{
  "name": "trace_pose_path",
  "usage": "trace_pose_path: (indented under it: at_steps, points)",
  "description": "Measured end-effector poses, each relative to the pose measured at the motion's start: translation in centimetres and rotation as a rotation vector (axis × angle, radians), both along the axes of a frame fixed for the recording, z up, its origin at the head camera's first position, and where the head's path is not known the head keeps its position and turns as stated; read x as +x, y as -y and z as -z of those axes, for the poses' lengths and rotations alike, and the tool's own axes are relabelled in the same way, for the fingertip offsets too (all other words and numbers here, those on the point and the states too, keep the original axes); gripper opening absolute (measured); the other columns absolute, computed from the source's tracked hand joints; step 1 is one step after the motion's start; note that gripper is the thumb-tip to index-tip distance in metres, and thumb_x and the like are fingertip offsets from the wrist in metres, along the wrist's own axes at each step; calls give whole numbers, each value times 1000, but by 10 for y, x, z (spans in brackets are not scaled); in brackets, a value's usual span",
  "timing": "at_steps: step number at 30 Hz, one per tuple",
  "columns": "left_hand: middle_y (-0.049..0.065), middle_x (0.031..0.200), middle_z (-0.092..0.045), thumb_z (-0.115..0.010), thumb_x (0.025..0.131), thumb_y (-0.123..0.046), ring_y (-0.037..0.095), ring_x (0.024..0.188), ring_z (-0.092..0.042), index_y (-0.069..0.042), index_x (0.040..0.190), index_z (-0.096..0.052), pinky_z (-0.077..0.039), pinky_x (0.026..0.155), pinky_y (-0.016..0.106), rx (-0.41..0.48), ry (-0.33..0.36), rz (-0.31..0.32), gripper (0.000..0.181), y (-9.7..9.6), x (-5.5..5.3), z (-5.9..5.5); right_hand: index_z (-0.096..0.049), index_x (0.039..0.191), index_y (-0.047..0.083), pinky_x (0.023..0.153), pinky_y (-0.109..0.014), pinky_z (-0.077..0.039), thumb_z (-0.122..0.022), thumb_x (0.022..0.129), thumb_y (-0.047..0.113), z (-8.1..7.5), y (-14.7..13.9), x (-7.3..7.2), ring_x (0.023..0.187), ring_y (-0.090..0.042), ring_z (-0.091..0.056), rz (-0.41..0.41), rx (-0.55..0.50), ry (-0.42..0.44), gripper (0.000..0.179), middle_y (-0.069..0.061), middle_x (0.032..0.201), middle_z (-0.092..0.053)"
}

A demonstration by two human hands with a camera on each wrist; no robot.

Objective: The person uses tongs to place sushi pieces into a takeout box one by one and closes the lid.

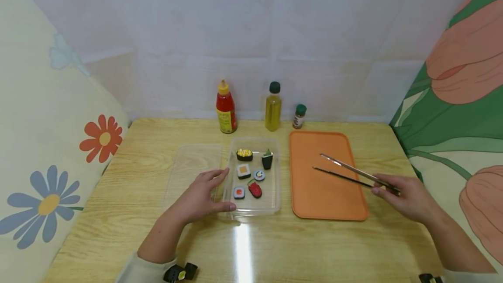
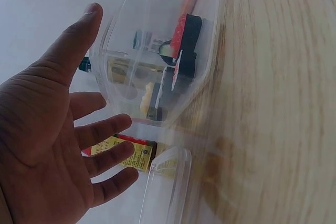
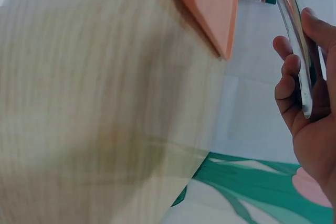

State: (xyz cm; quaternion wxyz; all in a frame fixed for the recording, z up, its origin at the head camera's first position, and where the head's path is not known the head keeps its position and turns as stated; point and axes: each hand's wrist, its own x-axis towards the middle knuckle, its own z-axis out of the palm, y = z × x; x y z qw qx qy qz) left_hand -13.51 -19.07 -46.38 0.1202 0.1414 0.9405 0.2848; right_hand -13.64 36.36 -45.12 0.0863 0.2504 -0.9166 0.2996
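In the head view a clear plastic box (image 1: 255, 206) holds several pieces of toy sushi, among them a yellow-topped piece (image 1: 244, 155), a dark cone-shaped piece (image 1: 267, 160) and a red-topped piece (image 1: 255, 189). My left hand (image 1: 202, 195) is at the box's left side, fingers spread and loosely bent, thumb by the near left corner. In the left wrist view that hand (image 2: 58, 135) grips nothing; whether it touches the box wall is unclear. Over an orange tray (image 1: 330, 204), my right hand (image 1: 408, 195) holds metal tongs (image 1: 347, 166) between thumb and fingers, their tips apart with nothing between them.
A clear lid (image 1: 192, 158) lies left of the box, partly behind my left hand. Along the back stand a red sauce bottle (image 1: 225, 110), an oil bottle (image 1: 273, 110) and a small green-capped spice jar (image 1: 298, 119). A white cloth wall (image 1: 204, 25) rises behind the wooden table (image 1: 306, 248).
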Motion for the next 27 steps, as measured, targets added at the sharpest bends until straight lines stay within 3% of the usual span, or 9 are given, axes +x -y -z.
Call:
trace_pose_path:
  at_steps: [12,16,19,27]
  points:
    - [16,162,-37,-84,78,-62,45,149,-30,-17,164,-35,-31,115,66,8,4,-3,108,1,0,0,-76,119,-2,57,-26,-44,-82,90,16,19,-23,5,70,-3,-54,201,91,9,34,2,89,-76]
    - [15,163,-37,-82,77,-67,45,149,-29,-17,164,-34,-31,115,66,16,7,-4,111,1,0,0,-75,119,-3,65,-38,-52,-81,92,22,24,-32,7,83,-26,-70,276,122,33,37,-11,95,-78]
    - [16,163,-37,-80,76,-70,45,149,-30,-17,164,-35,-31,115,66,17,4,-2,112,1,1,1,-75,119,-4,70,-48,-54,-80,92,22,28,-37,9,91,-43,-71,309,124,45,38,-21,99,-77]
    - [16,163,-36,-81,76,-70,45,150,-29,-17,164,-34,-31,115,66,17,-1,-1,112,2,1,1,-69,125,-9,82,-68,-50,-75,97,24,38,-47,14,103,-60,-63,370,104,104,43,-35,112,-69]
